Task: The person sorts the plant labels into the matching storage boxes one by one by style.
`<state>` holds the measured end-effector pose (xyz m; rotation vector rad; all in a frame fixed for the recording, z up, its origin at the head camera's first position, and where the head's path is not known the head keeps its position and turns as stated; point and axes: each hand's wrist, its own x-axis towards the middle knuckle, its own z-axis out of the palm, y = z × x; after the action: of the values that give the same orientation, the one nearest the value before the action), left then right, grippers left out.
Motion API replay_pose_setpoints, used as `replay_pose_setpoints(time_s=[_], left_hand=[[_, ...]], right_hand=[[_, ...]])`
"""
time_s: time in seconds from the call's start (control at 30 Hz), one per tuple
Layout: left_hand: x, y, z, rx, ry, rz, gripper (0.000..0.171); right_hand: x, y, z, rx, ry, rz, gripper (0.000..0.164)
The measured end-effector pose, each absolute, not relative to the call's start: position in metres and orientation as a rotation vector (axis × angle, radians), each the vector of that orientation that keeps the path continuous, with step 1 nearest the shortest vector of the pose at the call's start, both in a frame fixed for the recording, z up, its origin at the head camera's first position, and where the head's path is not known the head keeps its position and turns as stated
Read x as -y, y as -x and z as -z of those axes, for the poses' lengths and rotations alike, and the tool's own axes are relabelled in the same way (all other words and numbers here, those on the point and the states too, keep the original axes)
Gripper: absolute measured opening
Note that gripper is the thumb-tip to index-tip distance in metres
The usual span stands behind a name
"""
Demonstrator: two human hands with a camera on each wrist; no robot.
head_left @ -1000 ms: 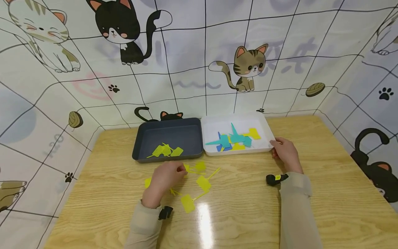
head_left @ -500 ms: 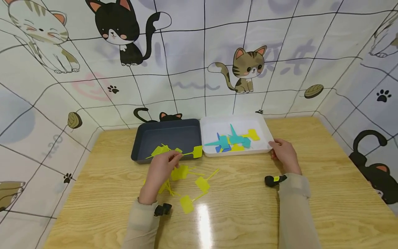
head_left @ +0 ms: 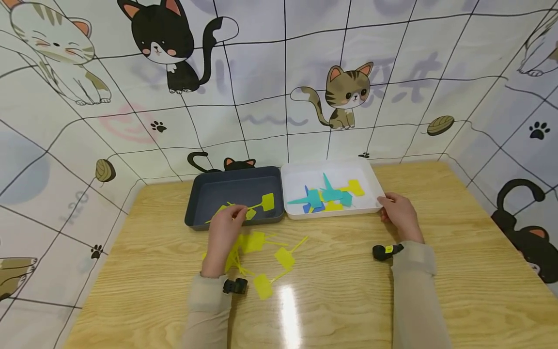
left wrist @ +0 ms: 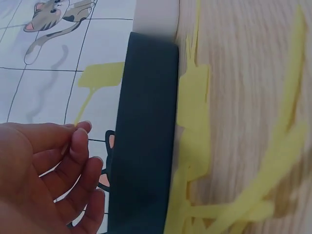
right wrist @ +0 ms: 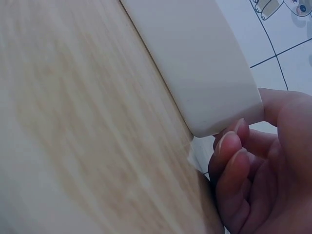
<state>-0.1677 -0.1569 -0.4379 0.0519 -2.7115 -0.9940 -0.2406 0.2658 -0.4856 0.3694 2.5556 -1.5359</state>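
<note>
My left hand (head_left: 224,233) pinches the thin stem of a yellow plastic tag (head_left: 268,202) over the dark grey tray (head_left: 218,186). In the left wrist view, thumb and fingertip meet on the stem, and the tag's flat head (left wrist: 101,74) shows beyond the tray's dark wall (left wrist: 146,136). Several yellow tags (head_left: 250,214) lie in the front part of that tray, partly hidden by the hand. My right hand (head_left: 397,213) grips the near right corner of the white tray (head_left: 301,174). In the right wrist view, the thumb is at the rim and the fingers curl by the corner.
In the white tray lie teal tags (head_left: 332,194), blue pieces (head_left: 314,207) and yellow tags (head_left: 355,187). More yellow tags (head_left: 263,286) are strewn on the wooden table (head_left: 340,291) before the dark tray. A cat-printed wall sheet (head_left: 261,72) rises behind both trays.
The left hand has lifted a yellow tag from the loose ones on the table and carried it forward over the dark tray. The right hand stays at the white tray's corner.
</note>
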Motion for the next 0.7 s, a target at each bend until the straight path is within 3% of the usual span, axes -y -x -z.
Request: replay_pose_setpoints(time_s=[0.7], left_hand=[[0.154,0.171,0.452,2.682,-0.006,0.89,0.014]], right_hand=[[-0.266,0.242,0.484,-2.525,-0.401,1.554,0.057]])
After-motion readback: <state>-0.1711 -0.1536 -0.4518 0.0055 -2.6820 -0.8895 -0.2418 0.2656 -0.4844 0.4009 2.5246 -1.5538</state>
